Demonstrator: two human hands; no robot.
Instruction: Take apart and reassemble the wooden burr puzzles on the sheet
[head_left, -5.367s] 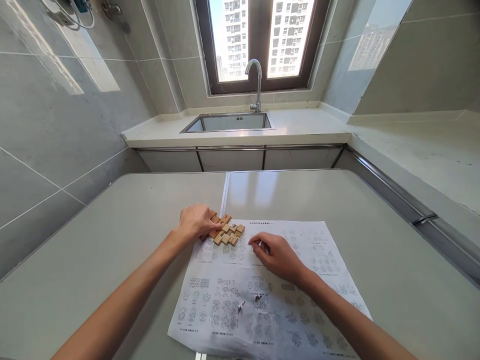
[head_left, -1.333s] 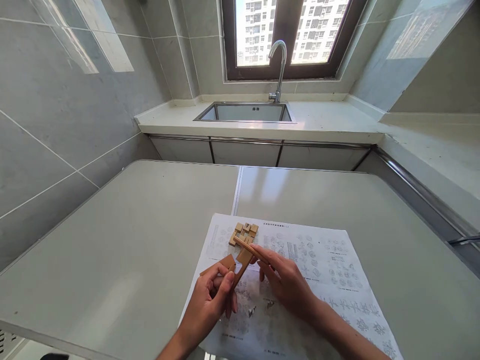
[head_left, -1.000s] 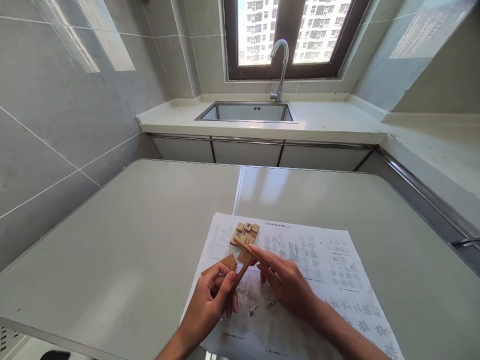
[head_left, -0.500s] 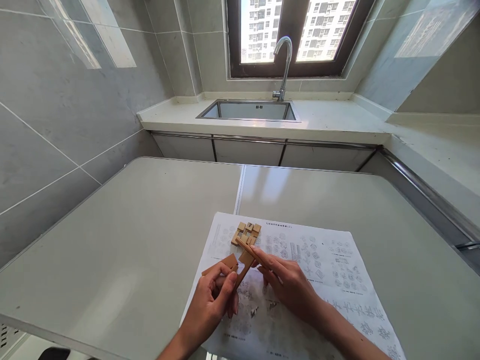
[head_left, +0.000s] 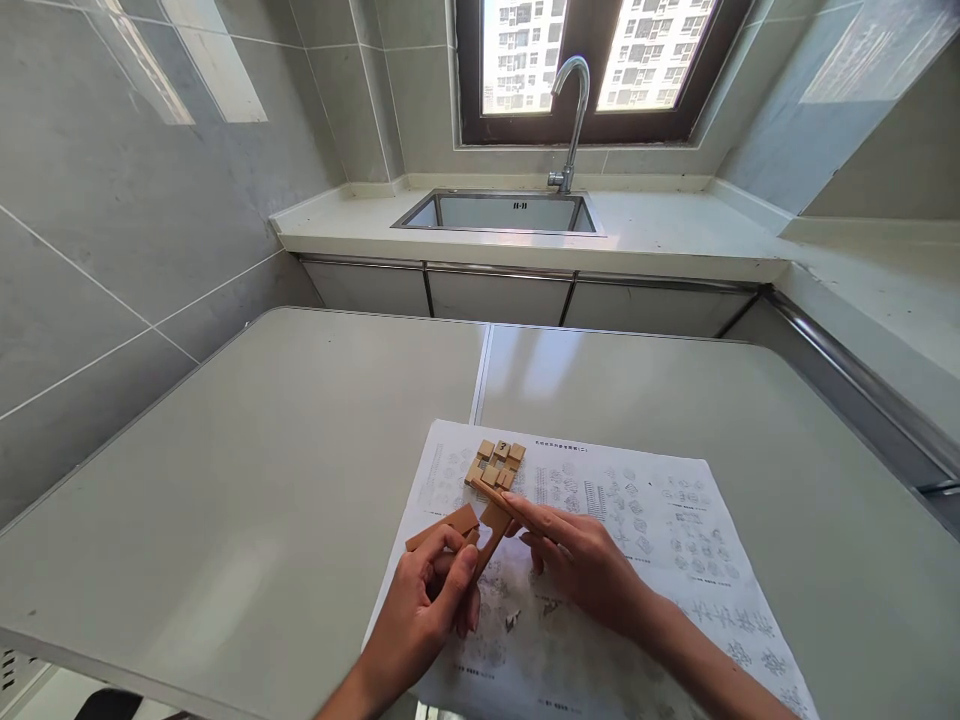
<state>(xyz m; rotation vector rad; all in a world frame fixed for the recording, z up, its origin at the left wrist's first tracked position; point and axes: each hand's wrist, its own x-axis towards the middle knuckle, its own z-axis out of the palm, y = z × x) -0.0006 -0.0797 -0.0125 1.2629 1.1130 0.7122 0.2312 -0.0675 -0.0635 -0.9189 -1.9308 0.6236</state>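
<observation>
I see the left hand [head_left: 424, 612], fingers closed around wooden pieces [head_left: 452, 522], and the right hand [head_left: 592, 562] pinching a slat [head_left: 492, 496] over the printed sheet [head_left: 652, 600].

The left hand [head_left: 431, 595] is set in a pinch grip: fingers [head_left: 437, 543] curled inward, thumb [head_left: 459, 575] extended forward. The left forearm [head_left: 351, 700] enters from the bottom edge, angled up and right. The right hand [head_left: 589, 560] is oriented back upward, index finger [head_left: 534, 512] extended leftward. The right forearm [head_left: 705, 652] enters from lower right. The hands are near each other.
</observation>
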